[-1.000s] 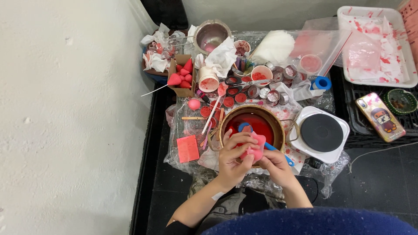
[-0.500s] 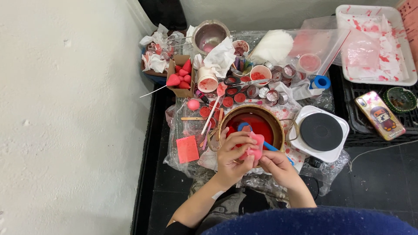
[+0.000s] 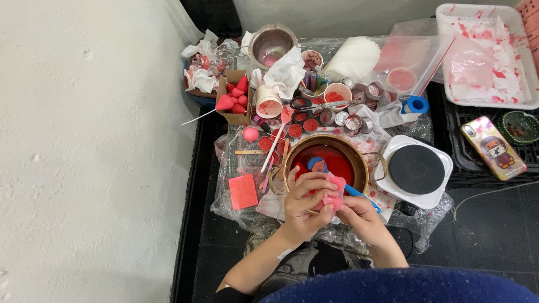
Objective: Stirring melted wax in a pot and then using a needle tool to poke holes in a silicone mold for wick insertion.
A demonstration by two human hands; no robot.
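While both hands meet over the near rim of the pot (image 3: 359,163), the left hand (image 3: 300,203) curls its fingers (image 3: 314,185) around a small pink mould (image 3: 334,194), and the right hand (image 3: 359,220) pinches the same piece from below; both grips are closed on it. Done well, I'd judge, this calls for soft pressure and keeping the piece above the pot, so drips fall back into the red liquid (image 3: 328,159). A blue spoon (image 3: 359,193) leans out of the pot, right beside the knuckles.

Things lie on crumpled clear plastic sheet (image 3: 230,191) spread over a low dark table, red smears everywhere. Right of the pot stands a white hot plate (image 3: 416,170); a phone (image 3: 493,147) lies further right. Small tins (image 3: 353,120) crowd the upper middle of the frame. At left, a pale wall (image 3: 84,151) fills the frame.
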